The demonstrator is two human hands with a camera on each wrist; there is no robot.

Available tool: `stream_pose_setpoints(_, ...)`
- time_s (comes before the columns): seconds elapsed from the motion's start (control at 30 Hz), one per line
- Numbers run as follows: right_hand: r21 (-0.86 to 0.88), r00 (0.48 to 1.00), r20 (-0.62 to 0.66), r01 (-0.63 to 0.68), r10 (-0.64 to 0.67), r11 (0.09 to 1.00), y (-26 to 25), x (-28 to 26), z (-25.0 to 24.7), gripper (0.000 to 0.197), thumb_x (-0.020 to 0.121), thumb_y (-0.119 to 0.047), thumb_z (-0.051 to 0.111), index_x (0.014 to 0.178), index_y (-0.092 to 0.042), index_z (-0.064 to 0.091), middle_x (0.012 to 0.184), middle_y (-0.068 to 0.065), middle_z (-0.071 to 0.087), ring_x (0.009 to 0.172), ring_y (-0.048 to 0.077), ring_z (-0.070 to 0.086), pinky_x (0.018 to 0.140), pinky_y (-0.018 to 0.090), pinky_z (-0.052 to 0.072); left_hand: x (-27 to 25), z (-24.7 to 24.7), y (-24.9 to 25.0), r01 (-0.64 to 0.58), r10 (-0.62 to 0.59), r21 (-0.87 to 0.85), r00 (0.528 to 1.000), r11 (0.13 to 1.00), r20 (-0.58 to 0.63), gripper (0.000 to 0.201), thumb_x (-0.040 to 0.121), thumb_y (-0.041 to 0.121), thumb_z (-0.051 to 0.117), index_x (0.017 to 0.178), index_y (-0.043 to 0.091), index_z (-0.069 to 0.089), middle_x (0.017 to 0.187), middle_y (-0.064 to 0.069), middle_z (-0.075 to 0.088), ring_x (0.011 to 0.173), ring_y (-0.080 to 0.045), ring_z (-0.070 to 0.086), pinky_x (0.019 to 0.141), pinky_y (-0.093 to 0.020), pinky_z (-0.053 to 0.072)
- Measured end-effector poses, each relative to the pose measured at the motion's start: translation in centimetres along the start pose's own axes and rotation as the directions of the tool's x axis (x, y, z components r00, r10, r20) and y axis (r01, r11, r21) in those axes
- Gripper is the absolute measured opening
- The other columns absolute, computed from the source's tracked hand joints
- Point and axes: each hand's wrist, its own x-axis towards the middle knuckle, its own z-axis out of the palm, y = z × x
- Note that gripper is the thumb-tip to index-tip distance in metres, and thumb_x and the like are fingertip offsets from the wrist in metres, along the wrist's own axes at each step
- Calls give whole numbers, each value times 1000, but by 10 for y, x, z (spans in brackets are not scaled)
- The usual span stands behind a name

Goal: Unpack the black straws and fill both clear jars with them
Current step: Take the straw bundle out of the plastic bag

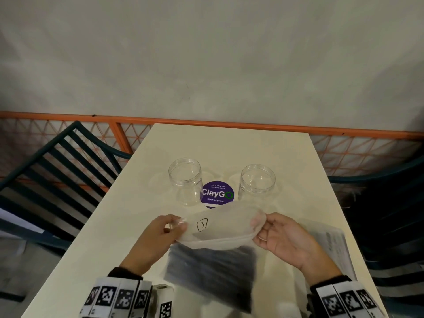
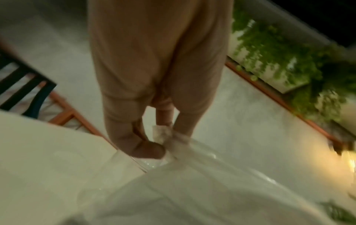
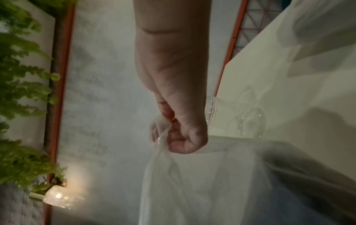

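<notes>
Left hand raised, fingers pinched; right hand raised opposite, fingers curled tight.

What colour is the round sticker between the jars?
Purple with white lettering and a green ring, the sticker shows best in head view.

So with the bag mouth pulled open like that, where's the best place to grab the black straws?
Probably the near ends of the black straws, reaching in through the mouth of the plastic bag from above: left hand and right hand pinch it open, and the bundle hangs below.
</notes>
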Motion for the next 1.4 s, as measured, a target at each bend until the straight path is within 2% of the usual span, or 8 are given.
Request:
stream_pose_setpoints(0.13,76,996,79,30,-36,997,2,0,-1,57,42,-6,81,96,-6,63,89,16,72,71,25,71,60,34,59,0,-3,-3,-55,87,146,970,988,-228,12,81,24,67,78,13,69,83,-3,68,73,-19,64,71,-26,50)
stream_pose_setpoints(0.37,-256,962,-6,263,-273,930,19,0,15,22,96,-24,44,106,-7,54,100,8,68,88,20,64,82,36,50,3,-5,9,201,-89,-678,976,707,196,25,91,20,45,93,2,63,83,-9,71,77,-18,68,71,-27,58)
stream_pose_setpoints(0.53,-843,867,7,273,-498,464,30,-3,32,22,85,-13,64,107,-16,64,97,-2,62,90,16,61,75,16,47,9,-9,14,323,-119,-749,942,578,314,39,93,24,38,117,-1,54,107,-18,66,88,-23,67,78,-35,56)
stream_pose_setpoints(0.63,-933,831,-59,151,-554,326,34,2,28,24,92,-13,53,110,-18,68,107,1,65,99,21,60,89,29,50,12,-15,13,364,-128,-753,926,548,354,44,98,28,29,121,-1,53,113,-19,66,93,-26,68,74,-36,60)
stream_pose_setpoints(0.83,-352,878,-340,215,-338,911,25,-5,35,9,91,-11,56,99,-8,52,90,12,63,76,24,61,67,35,51,7,-21,17,226,-144,-282,948,932,283,54,64,37,80,104,12,55,107,-18,65,85,-21,65,63,-26,53)
stream_pose_setpoints(0.97,-363,913,-295,165,-281,917,30,-5,46,22,94,-27,51,104,-7,53,101,12,66,88,27,66,68,36,55,4,-10,24,40,-48,57,988,998,145,10,90,23,54,97,17,50,95,-6,57,79,-13,55,62,-19,43)
stream_pose_setpoints(1.17,-509,921,-203,190,-332,839,33,3,54,23,90,-1,54,112,-4,59,108,16,67,99,30,65,85,38,54,12,-7,31,-68,63,298,998,952,26,27,94,29,43,92,12,64,100,-11,48,86,-14,46,77,-24,33)
stream_pose_setpoints(1.4,-6,980,-123,154,-154,988,11,-6,31,34,83,4,56,115,-7,53,86,12,73,74,23,72,64,32,60,21,-47,14,-76,76,10,996,997,-54,9,81,16,67,78,8,68,76,-7,72,78,-24,67,64,-23,54)
